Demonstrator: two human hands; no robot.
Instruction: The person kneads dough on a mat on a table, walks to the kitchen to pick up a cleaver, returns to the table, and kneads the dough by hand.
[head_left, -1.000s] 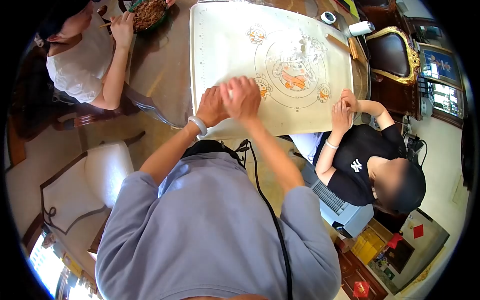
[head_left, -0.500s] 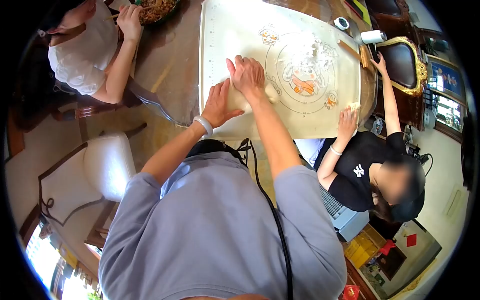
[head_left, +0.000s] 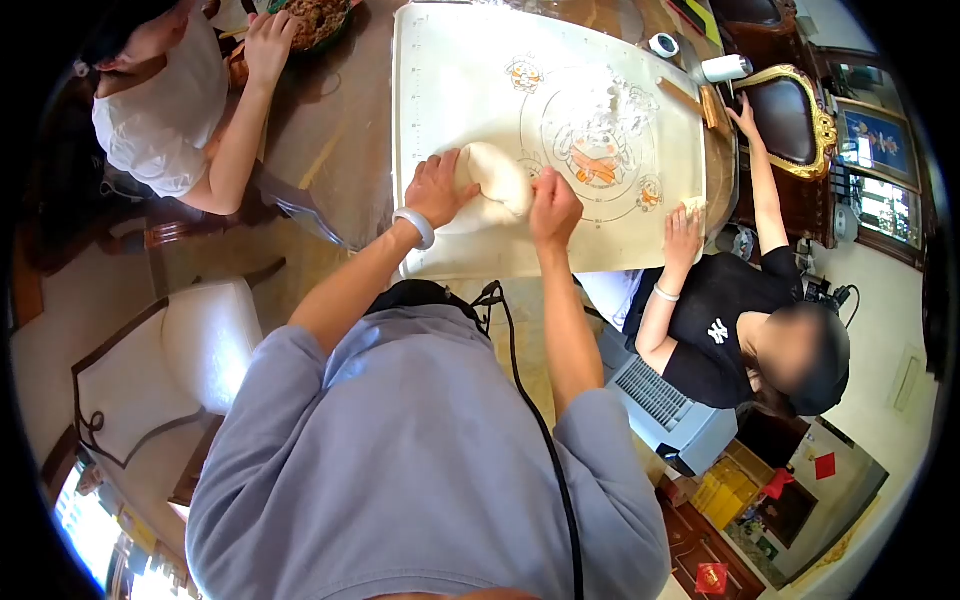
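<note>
The dough [head_left: 494, 172] is already gathered into one lump on the mat [head_left: 455, 75], though its surface is left folded and uneven, steadied under the wide-spread left hand [head_left: 436, 190] and pinched at its edge in the right hand's [head_left: 556, 210] narrow grip.

The dough [head_left: 497, 180] lies on the mat [head_left: 460, 90], left of the flour pile [head_left: 612, 100].

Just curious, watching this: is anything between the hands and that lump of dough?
Nothing visible. The left hand lies against the dough, and the right hand is at its opposite edge; the white powder is beyond, on the mat.
</note>
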